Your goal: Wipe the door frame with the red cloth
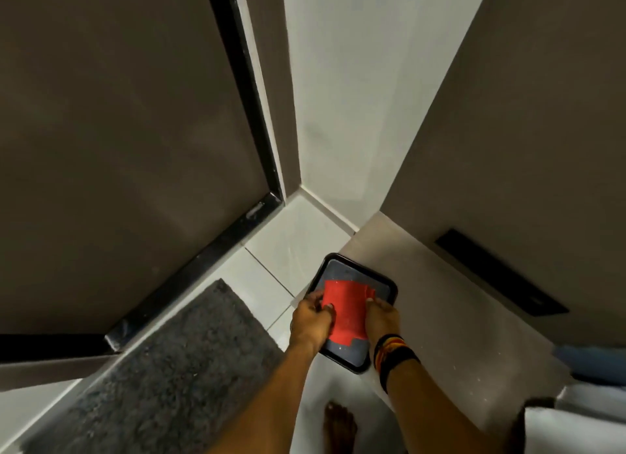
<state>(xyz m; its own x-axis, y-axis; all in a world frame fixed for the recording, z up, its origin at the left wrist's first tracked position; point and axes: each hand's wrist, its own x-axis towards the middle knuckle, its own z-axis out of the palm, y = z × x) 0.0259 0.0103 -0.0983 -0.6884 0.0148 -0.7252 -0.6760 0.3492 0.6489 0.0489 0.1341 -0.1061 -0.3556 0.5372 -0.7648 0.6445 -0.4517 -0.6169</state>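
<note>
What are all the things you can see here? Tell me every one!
Red cloth: one, red, held flat over the tray.
Tray: one, black rim, grey inside, on the floor under the cloth.
Door: one, dark brown, on the left.
Door frame: one, black strip along the door's edge and bottom.
Mat: one, dark grey, fuzzy, on the floor by the door.
Floor tiles: several, white.
Wristbands: several, black, red and yellow, on the right wrist.
Foot: one, bare, at the bottom.
Left hand: one, gripping the cloth's left edge.
Right hand: one, gripping the cloth's right edge.
</note>
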